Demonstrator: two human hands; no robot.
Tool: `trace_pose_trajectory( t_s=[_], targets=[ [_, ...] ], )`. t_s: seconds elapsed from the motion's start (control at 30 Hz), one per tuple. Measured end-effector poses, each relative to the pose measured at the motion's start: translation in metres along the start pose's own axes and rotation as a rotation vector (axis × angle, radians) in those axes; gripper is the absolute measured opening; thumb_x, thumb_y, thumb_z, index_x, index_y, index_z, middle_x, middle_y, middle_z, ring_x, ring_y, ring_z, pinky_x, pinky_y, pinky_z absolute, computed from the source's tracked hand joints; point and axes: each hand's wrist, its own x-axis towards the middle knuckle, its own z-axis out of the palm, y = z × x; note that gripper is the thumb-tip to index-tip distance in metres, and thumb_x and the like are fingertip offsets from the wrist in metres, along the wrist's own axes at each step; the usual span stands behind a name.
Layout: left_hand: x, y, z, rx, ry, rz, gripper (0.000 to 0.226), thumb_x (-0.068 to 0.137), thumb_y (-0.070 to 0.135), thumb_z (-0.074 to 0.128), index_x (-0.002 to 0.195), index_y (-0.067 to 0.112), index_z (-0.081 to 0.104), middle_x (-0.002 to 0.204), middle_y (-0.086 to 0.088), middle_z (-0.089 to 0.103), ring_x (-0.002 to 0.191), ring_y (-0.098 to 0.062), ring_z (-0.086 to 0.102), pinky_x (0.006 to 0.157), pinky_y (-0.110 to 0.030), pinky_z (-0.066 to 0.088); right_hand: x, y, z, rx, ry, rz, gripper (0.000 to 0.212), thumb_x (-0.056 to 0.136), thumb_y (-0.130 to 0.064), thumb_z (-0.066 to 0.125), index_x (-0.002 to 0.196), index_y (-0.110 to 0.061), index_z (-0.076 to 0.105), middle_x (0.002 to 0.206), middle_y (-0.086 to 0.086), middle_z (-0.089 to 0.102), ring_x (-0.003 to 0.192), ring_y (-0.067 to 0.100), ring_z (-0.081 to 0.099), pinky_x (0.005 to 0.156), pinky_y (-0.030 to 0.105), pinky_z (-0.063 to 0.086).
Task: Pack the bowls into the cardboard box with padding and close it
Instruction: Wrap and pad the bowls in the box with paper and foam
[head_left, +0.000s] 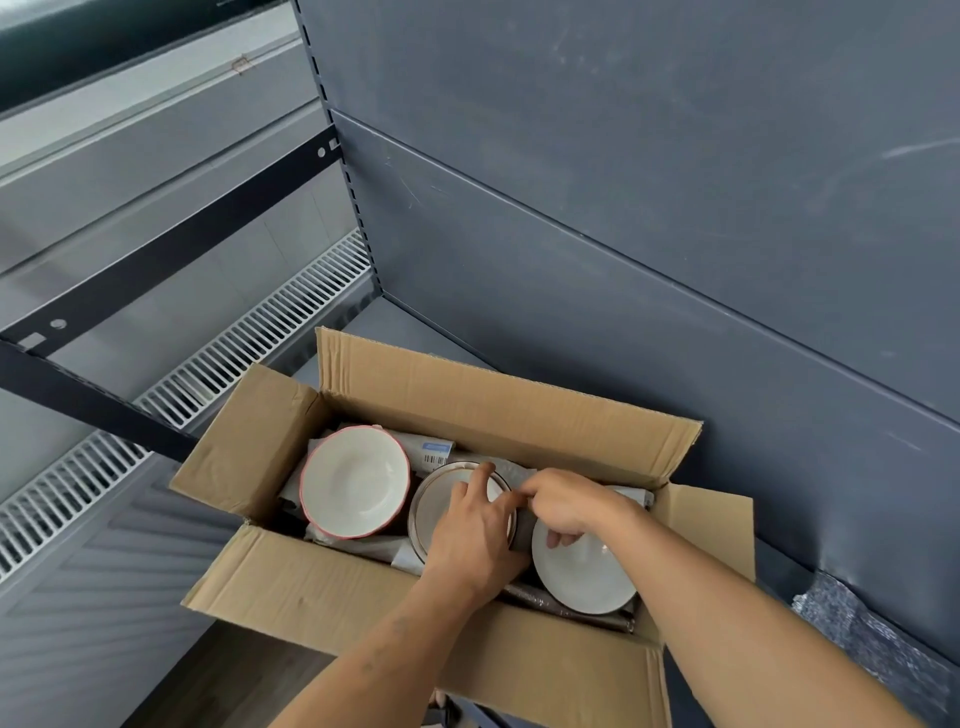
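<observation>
An open cardboard box (322, 587) stands on a dark shelf with all flaps up. Three bowls lie inside on grey padding: a red-rimmed white bowl (353, 480) at the left, a brown-rimmed bowl (434, 501) in the middle, a plain white bowl (584, 577) at the right. My left hand (475, 530) rests over the middle bowl with its fingers spread on the rim. My right hand (563, 506) pinches a strip of dark padding (523, 530) between the middle and right bowls.
A dark metal back panel (623, 234) rises right behind the box. A sheet of bubble wrap (872, 639) lies on the shelf at the right. Slotted white grilles (249, 338) and a black shelf bracket (156, 260) are at the left.
</observation>
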Motion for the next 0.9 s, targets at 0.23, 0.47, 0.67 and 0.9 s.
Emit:
trace_pose_trajectory(
  t_s=[0.23, 0.47, 0.67, 0.9],
  targets=[
    [-0.003, 0.002, -0.005, -0.075, -0.030, -0.018, 0.058, 0.086, 0.053, 0.057, 0.140, 0.035, 0.045, 0.158, 0.006, 0.008, 0.139, -0.022, 0.026, 0.094, -0.038, 0.049, -0.005, 0.022, 0.026, 0.308, 0.371, -0.142, 0.036, 0.098, -0.019, 0.054, 0.132, -0.028, 0.058, 0.098, 0.000, 0.069, 0.075, 0.009, 0.068, 0.075, 0.031, 0.058],
    [-0.005, 0.004, -0.002, 0.016, -0.039, -0.019, 0.059, 0.088, 0.049, 0.061, 0.142, 0.033, 0.042, 0.160, 0.002, 0.010, 0.136, -0.025, 0.030, 0.095, -0.042, 0.050, -0.046, 0.047, 0.028, 0.441, 0.694, -0.132, 0.032, 0.100, -0.015, 0.046, 0.127, -0.020, 0.062, 0.123, -0.001, 0.065, 0.106, 0.014, 0.062, 0.089, 0.030, 0.049],
    [-0.028, 0.008, -0.007, 0.005, 0.013, 0.053, 0.057, 0.089, 0.042, 0.059, 0.142, 0.027, 0.044, 0.154, 0.000, 0.029, 0.135, -0.025, 0.031, 0.105, -0.038, 0.041, -0.080, 0.065, 0.049, 0.435, 0.828, -0.043, 0.032, 0.100, -0.015, 0.047, 0.129, -0.017, 0.062, 0.129, 0.000, 0.062, 0.116, 0.017, 0.057, 0.096, 0.030, 0.048],
    [-0.064, 0.021, -0.005, 0.032, 0.080, 0.165, 0.033, 0.093, 0.035, 0.049, 0.123, 0.025, 0.059, 0.126, 0.003, 0.052, 0.118, -0.020, 0.041, 0.098, -0.034, 0.043, -0.116, 0.065, 0.088, 0.404, 0.906, 0.032, 0.034, 0.101, -0.018, 0.043, 0.132, -0.019, 0.059, 0.131, -0.003, 0.060, 0.117, 0.016, 0.056, 0.092, 0.024, 0.047]
  ],
)
